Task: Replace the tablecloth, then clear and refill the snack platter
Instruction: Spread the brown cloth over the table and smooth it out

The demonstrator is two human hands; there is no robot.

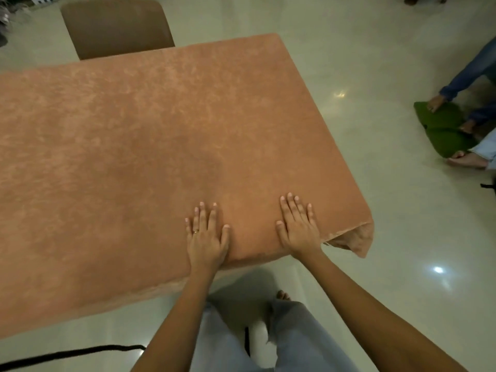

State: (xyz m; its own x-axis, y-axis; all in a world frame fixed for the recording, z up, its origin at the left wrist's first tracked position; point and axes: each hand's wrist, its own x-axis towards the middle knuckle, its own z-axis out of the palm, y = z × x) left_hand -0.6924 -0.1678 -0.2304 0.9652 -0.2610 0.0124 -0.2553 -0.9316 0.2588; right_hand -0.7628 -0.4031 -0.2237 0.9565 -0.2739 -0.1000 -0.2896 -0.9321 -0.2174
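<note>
Orange tablecloth (150,146) covers the table, its near right corner hanging in a loose fold. Left hand (206,236) and right hand (299,226) lie flat on it near the front edge, fingers straight. Brown chair (115,25) stands at the far side.

The tablecloth (134,143) is terracotta orange, mottled all over with paler peach blotches, and darker and more even toward its near edge. The chair (115,25) is plain brown. The floor (349,63) is glossy pale cream with a greenish cast, dotted with white spots of reflected light. The cloth (442,130) at the right is plain dark green. The sleeve (467,76) above it is denim blue. The jeans (295,334) are faded blue-grey. The cable (67,354) is black, the ring (196,231) gold
</note>
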